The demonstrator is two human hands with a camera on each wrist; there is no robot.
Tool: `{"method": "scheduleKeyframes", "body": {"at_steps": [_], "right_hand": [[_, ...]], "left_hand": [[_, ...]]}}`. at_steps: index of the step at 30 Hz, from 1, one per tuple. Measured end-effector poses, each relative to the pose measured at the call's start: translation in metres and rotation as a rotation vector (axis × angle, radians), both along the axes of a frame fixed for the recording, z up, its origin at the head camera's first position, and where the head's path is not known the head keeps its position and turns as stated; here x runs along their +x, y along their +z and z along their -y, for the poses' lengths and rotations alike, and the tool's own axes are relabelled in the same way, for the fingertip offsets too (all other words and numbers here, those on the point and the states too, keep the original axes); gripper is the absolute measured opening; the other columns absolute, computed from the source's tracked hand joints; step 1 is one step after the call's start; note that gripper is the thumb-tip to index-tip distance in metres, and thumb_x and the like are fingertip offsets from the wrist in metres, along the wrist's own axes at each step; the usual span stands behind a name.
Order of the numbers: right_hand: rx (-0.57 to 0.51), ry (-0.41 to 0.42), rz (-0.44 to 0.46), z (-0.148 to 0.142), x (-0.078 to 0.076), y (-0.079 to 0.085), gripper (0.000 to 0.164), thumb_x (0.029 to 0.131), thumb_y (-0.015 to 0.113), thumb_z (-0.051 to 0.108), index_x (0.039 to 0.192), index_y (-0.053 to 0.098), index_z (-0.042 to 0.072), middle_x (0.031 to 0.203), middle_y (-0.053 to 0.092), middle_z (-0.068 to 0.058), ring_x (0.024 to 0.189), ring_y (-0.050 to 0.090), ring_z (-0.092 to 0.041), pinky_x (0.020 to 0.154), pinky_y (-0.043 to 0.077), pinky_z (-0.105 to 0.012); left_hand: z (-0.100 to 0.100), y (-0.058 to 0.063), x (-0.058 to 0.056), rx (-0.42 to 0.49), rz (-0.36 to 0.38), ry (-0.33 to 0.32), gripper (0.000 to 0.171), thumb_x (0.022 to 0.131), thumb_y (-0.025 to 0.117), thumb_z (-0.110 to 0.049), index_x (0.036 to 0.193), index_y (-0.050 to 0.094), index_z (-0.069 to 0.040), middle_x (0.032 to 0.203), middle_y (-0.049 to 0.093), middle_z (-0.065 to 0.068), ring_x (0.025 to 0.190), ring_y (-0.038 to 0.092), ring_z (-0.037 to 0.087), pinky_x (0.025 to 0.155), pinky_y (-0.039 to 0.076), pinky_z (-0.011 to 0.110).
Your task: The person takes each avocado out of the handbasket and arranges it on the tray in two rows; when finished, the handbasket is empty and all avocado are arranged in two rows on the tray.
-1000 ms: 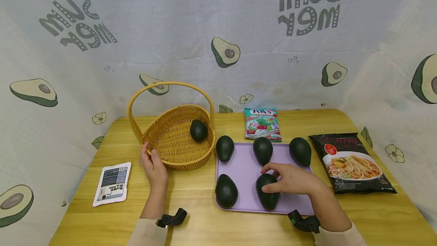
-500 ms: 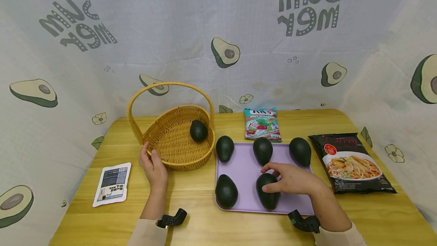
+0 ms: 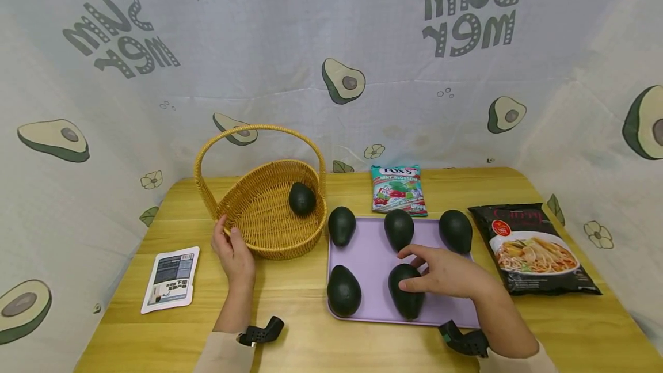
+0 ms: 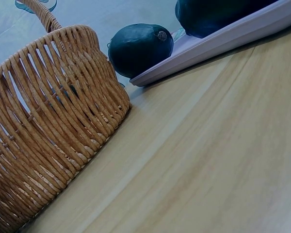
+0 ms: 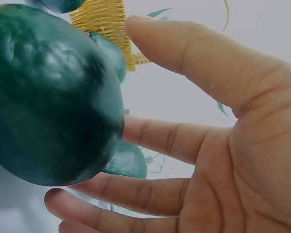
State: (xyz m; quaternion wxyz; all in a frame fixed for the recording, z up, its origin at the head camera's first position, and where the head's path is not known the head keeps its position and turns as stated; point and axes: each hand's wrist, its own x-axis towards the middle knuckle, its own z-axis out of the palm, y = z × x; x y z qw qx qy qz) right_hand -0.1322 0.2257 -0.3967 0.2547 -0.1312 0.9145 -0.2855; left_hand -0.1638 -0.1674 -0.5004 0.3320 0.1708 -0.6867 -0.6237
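My left hand [image 3: 234, 255] touches the front left rim of a yellow wicker basket [image 3: 269, 238] with a tall handle; its fingers look relaxed. One dark green avocado [image 3: 302, 199] lies inside the basket at the right. My right hand [image 3: 448, 272] is over the front middle avocado [image 3: 406, 298] on a lilac tray [image 3: 368, 255], thumb overlapping it in the head view. In the right wrist view that avocado [image 5: 53, 97] sits in front of fairly straight fingers [image 5: 140, 194], and the thumb is spread wide above. The left wrist view shows the basket's woven side [image 4: 53, 121], without the hand.
More avocados stand on the tray, including one at front left [image 3: 343, 291] and one at back right [image 3: 456, 231]. Behind the tray lies a candy bag [image 3: 399, 190]. A black noodle packet [image 3: 536, 249] lies at right, a white pouch [image 3: 171, 279] at left.
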Motion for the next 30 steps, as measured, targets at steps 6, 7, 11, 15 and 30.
{"method": "scheduleKeyframes", "body": {"at_steps": [6,7,11,15,30], "right_hand": [[-0.022,-0.022,-0.13,0.0,0.006,0.007,0.06,0.085,0.08,0.046,0.132,0.061,0.015,0.12,0.071,-0.01,0.102,0.07,-0.026,0.082,0.057,-0.046],[-0.027,-0.025,-0.161,0.0,0.007,0.009,0.06,0.085,0.079,0.047,0.132,0.062,0.014,0.121,0.071,-0.011,0.103,0.07,-0.027,0.082,0.057,-0.047],[-0.053,-0.025,-0.209,0.0,0.01,0.016,0.061,0.088,0.077,0.046,0.134,0.061,0.01,0.125,0.069,-0.014,0.107,0.069,-0.03,0.085,0.057,-0.05],[-0.056,-0.026,-0.233,0.004,0.013,0.021,0.06,0.089,0.076,0.045,0.135,0.062,0.01,0.126,0.07,-0.012,0.11,0.068,-0.031,0.088,0.057,-0.05],[-0.155,0.006,-0.414,0.043,0.025,0.027,0.038,0.093,0.074,0.035,0.127,0.067,0.018,0.124,0.07,0.0,0.108,0.069,-0.025,0.089,0.057,-0.045]], "left_hand": [[0.0,0.0,0.0,0.004,0.014,-0.002,0.042,0.107,0.043,-0.017,0.148,0.046,-0.009,0.153,0.034,0.016,0.139,0.034,0.027,0.11,0.028,0.026],[0.0,0.001,0.001,0.003,0.016,-0.003,0.042,0.107,0.043,-0.018,0.148,0.046,-0.01,0.153,0.034,0.016,0.138,0.035,0.028,0.108,0.029,0.025],[0.0,0.001,0.002,-0.002,0.019,-0.007,0.042,0.107,0.042,-0.02,0.149,0.045,-0.011,0.153,0.034,0.016,0.137,0.036,0.03,0.107,0.029,0.025],[0.0,0.001,0.002,-0.001,0.023,-0.006,0.042,0.108,0.042,-0.02,0.149,0.044,-0.012,0.153,0.034,0.016,0.139,0.035,0.03,0.109,0.029,0.027],[0.0,0.0,-0.001,-0.004,0.012,-0.01,0.043,0.108,0.041,-0.019,0.15,0.043,-0.011,0.153,0.033,0.017,0.138,0.036,0.03,0.111,0.029,0.031]]}}
